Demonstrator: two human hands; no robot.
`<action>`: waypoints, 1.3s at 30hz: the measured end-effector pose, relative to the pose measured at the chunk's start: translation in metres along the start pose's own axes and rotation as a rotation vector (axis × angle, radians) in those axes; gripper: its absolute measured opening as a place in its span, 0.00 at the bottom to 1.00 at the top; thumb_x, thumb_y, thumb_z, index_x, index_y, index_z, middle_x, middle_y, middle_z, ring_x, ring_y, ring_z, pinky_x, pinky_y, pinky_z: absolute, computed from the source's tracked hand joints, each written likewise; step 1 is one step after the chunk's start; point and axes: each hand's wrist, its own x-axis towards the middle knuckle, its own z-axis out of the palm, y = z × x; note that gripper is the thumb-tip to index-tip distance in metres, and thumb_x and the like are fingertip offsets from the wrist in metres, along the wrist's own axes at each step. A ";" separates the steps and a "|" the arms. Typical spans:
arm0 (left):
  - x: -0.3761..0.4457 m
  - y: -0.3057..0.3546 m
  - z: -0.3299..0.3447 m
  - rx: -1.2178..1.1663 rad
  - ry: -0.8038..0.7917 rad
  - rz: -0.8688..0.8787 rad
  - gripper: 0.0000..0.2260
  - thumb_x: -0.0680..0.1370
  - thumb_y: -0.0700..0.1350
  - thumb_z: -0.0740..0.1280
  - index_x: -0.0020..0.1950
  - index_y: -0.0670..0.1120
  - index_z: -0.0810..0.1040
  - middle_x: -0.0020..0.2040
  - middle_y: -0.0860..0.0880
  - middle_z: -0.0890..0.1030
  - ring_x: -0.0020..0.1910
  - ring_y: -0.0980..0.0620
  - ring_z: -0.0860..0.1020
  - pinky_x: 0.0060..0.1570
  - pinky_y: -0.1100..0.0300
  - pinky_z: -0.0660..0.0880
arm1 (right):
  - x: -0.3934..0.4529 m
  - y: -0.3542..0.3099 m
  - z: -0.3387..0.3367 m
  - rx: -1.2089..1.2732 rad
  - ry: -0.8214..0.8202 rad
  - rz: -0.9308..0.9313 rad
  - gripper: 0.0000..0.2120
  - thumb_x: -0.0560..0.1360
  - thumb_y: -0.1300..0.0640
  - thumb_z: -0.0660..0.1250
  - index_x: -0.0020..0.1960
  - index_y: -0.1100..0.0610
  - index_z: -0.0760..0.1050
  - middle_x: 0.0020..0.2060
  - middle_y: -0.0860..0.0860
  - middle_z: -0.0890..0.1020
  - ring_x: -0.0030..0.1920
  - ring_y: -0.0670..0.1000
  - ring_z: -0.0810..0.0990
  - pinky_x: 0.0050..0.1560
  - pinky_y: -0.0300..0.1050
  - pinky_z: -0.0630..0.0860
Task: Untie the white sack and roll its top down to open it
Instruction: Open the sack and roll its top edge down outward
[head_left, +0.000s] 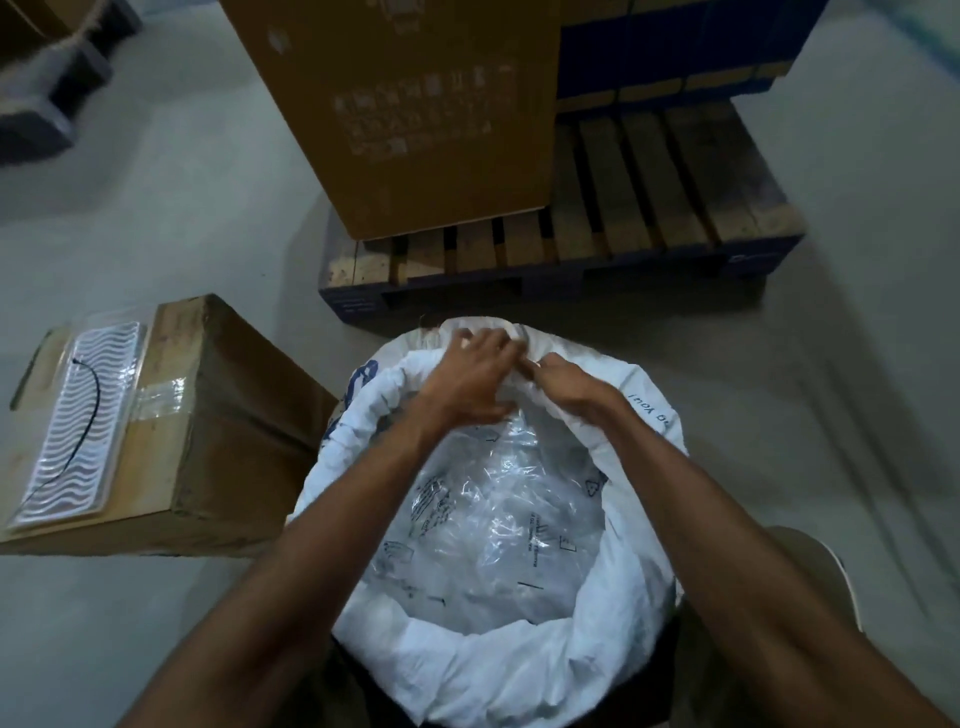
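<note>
The white sack (524, 670) stands open on the floor right below me, its top rolled outward into a thick rim all around. Inside lies clear plastic packaging (498, 525) with black printed marks. Both arms reach across the opening to the far side of the rim. My left hand (470, 376) grips the rolled far edge, fingers curled over it. My right hand (563, 382) pinches the same edge just to the right, almost touching the left hand. No tie or string is visible on the sack.
A wooden pallet (649, 218) with a tall brown carton (415, 109) and blue boxes stands just beyond the sack. At left a taped cardboard box (218, 431) carries a white wavy-patterned tray (78, 421). Grey concrete floor surrounds everything.
</note>
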 end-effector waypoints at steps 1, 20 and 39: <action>0.003 0.009 0.006 0.008 0.001 0.056 0.31 0.73 0.66 0.68 0.68 0.48 0.68 0.61 0.47 0.75 0.59 0.47 0.74 0.64 0.48 0.68 | 0.005 0.002 -0.005 0.030 -0.085 0.012 0.19 0.82 0.40 0.60 0.55 0.56 0.75 0.48 0.53 0.79 0.51 0.55 0.79 0.53 0.55 0.76; 0.034 0.032 -0.006 0.180 -0.219 -0.072 0.35 0.70 0.54 0.72 0.74 0.45 0.65 0.68 0.41 0.73 0.68 0.41 0.70 0.69 0.43 0.66 | -0.053 0.030 0.005 -0.012 0.366 0.202 0.17 0.84 0.49 0.59 0.60 0.60 0.79 0.58 0.62 0.81 0.59 0.64 0.80 0.52 0.51 0.74; 0.079 0.064 -0.014 -0.122 -0.417 -0.153 0.28 0.74 0.52 0.71 0.73 0.48 0.70 0.68 0.42 0.74 0.66 0.41 0.73 0.64 0.48 0.69 | -0.086 0.059 -0.013 0.223 0.372 0.272 0.27 0.83 0.40 0.60 0.67 0.63 0.75 0.62 0.64 0.80 0.63 0.64 0.78 0.55 0.50 0.73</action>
